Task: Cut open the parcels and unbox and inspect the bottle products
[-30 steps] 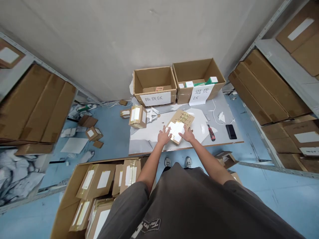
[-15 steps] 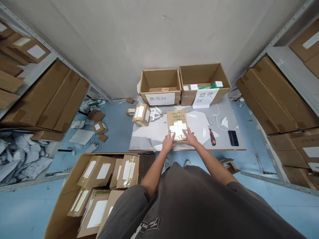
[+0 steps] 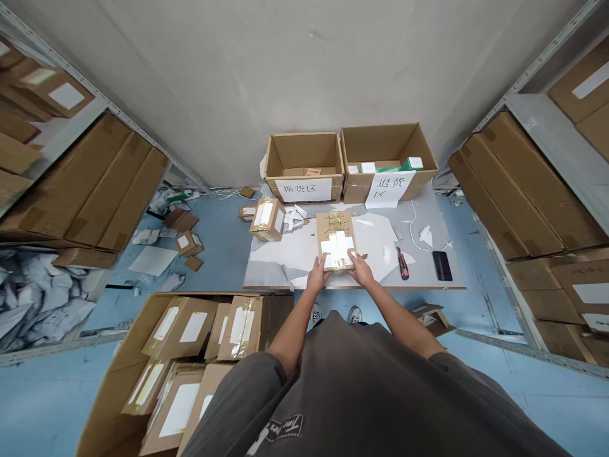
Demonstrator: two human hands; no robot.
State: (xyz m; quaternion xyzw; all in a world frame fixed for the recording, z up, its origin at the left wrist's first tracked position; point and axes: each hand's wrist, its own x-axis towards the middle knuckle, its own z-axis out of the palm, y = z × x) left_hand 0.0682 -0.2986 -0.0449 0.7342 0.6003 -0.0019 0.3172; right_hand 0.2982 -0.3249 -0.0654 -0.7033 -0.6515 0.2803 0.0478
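Observation:
A flat brown cardboard box (image 3: 334,225) with handwriting, white labels and shiny clear tape is at the front middle of the table. My left hand (image 3: 317,275) grips its lower left corner, thumb up along the edge. On the opposite corner, my right hand (image 3: 361,270) holds it with the thumb on the label. The fingers under the box are hidden. A red and black utility knife (image 3: 403,263) lies to the right of my right hand, and a black phone (image 3: 442,266) rests farther right.
Two open cartons with paper signs, the left carton (image 3: 304,152) and the right carton (image 3: 380,143), stand at the table's back. A taped box (image 3: 268,219) sits at the table's left. Below left is a large carton (image 3: 102,393) of parcels. Loaded shelves (image 3: 533,108) flank both sides.
Both hands have closed more firmly around the box's lower corners, with the right thumb now on the label. The whole view has shifted slightly; the other things lie as before.

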